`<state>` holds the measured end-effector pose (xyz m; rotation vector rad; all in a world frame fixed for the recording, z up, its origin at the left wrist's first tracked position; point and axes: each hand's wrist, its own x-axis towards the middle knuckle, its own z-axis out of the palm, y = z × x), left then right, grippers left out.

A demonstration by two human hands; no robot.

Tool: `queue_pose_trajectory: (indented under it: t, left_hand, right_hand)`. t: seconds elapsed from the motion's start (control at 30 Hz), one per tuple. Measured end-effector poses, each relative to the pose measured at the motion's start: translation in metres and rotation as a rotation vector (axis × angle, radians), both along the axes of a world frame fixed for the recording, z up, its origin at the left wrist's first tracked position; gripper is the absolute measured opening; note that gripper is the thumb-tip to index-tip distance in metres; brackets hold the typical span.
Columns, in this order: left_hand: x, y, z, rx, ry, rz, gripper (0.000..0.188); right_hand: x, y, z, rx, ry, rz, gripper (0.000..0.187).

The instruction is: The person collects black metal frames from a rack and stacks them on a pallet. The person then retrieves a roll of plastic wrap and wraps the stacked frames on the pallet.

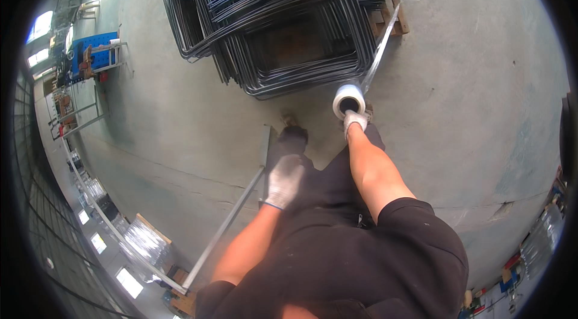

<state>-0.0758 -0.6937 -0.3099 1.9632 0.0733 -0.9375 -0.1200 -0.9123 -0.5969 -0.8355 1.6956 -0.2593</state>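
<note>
A roll of clear stretch film (348, 93) is in my gloved right hand (356, 120), whose fingers go in at the near end of its core. From the roll, a narrow twisted band of film (382, 48) runs up to the pallet's right corner. Just beyond the roll lies a big stack of bent black metal tube frames (301, 72), resting on a wooden pallet (398, 18). My left hand (286, 179), in a pale glove, is by my left thigh; motion smears its fingers.
A grey metal rail frame (232, 216) stands close on my left. Farther left are a blue perforated panel (90, 53) and film-wrapped goods (144, 242). More wrapped goods (542, 237) stand at the lower right. The concrete floor (469, 108) has a crack across it.
</note>
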Motion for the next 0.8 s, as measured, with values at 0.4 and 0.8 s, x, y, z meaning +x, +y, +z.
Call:
queue_pose_trajectory:
  t: [0.4, 0.8]
  left_hand:
    - [0.251, 0.15, -0.032, 0.292, -0.253, -0.617, 0.027]
    - [0.26, 0.1, 0.036, 0.061, 0.029, -0.703, 0.03]
  right_hand:
    - [0.042, 0.034, 0.073, 0.074, 0.683, 1.094, 0.044]
    - [0.121, 0.184, 0.021, 0.099, 0.559, -0.048, 0.053]
